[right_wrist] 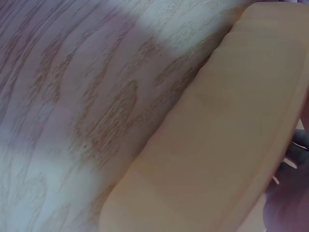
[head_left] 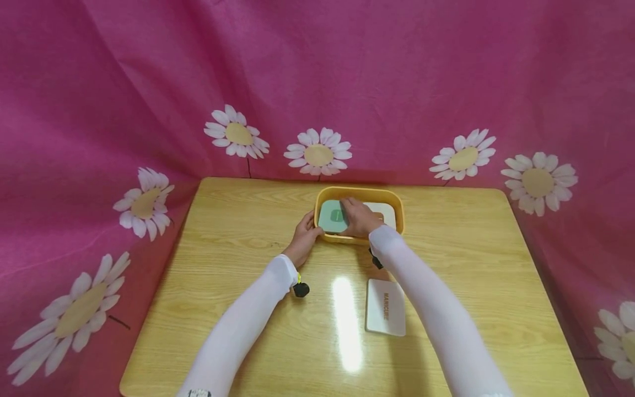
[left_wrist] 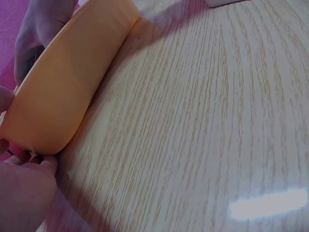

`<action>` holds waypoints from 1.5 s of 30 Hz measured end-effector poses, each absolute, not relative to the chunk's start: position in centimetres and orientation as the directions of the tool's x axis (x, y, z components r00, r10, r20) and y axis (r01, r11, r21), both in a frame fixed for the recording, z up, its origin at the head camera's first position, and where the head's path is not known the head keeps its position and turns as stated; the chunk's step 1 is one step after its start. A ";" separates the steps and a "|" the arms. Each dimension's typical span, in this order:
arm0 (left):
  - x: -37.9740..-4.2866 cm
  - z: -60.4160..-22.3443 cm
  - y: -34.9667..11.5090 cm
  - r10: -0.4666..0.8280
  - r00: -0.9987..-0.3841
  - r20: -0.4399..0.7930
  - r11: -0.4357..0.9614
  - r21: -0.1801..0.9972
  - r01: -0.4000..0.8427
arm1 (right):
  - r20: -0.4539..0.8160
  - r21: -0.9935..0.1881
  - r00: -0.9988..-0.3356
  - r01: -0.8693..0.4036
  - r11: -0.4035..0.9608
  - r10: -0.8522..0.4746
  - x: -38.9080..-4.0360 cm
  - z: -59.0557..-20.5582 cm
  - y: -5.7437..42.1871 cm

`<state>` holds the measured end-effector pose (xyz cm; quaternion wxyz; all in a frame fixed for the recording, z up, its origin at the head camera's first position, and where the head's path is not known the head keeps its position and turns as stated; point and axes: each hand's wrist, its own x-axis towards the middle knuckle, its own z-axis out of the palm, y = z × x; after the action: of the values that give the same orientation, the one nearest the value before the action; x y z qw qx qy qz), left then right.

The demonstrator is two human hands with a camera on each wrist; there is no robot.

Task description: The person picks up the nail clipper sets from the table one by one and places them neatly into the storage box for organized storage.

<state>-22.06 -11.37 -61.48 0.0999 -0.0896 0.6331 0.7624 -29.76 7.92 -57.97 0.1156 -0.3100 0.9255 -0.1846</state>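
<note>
A yellow oblong bin (head_left: pixel 401 212) stands near the back of the wooden table. My left hand (head_left: pixel 303 241) grips its left end, with the thumb at the front rim and the fingers against the outer wall. Reaching in from the front, my right hand (head_left: pixel 361 217) holds the right side of a mint-green case (head_left: pixel 327 214) in the bin's left half. Beside that case lies a white one (head_left: pixel 388 210), partly covered by the right hand. In the right wrist view, the bin's wall (right_wrist: pixel 207 135) hides most of the right hand (right_wrist: pixel 289 198).
A flat white box (head_left: pixel 384 309) marked MANICURE lies on the table (head_left: pixel 238 220) in front of the bin, beside the right forearm. Behind the table hangs a pink cloth (head_left: pixel 387 82) with daisies. Bright light reflects off the tabletop between the arms.
</note>
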 end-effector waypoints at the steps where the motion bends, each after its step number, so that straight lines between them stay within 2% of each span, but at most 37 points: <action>1: -22.1 -61.5 -11.4 0.037 -0.964 -0.263 -0.180 0.947 -0.265 | -0.093 -0.403 -0.781 -0.538 0.740 -0.618 -29.8 -58.0 7.9; 14: -21.9 -61.9 -11.3 0.036 -0.963 -0.266 -0.173 0.948 -0.268 | -0.102 -0.316 -0.782 -0.560 0.765 -0.615 -29.3 -57.8 7.7; 23: -21.5 -61.9 -11.1 0.023 -0.960 -0.278 -0.170 0.945 -0.278 | -0.055 -0.295 -0.779 -0.585 0.755 -0.625 -29.0 -58.4 7.7; 35: -22.0 -61.6 -11.3 0.038 -0.969 -0.245 -0.163 0.955 -0.248 | -0.190 -0.286 -0.841 -0.446 0.848 -0.506 -29.5 -58.0 7.5; 45: -21.7 -61.4 -11.3 0.035 -0.968 -0.250 -0.140 0.957 -0.253 | -0.181 -0.305 -0.828 -0.467 0.830 -0.532 -29.8 -58.0 7.7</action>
<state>-21.70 -11.35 -61.41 0.0957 -0.0841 0.6487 0.7503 -29.78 7.74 -58.04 0.1299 -0.2634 0.9478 -0.1246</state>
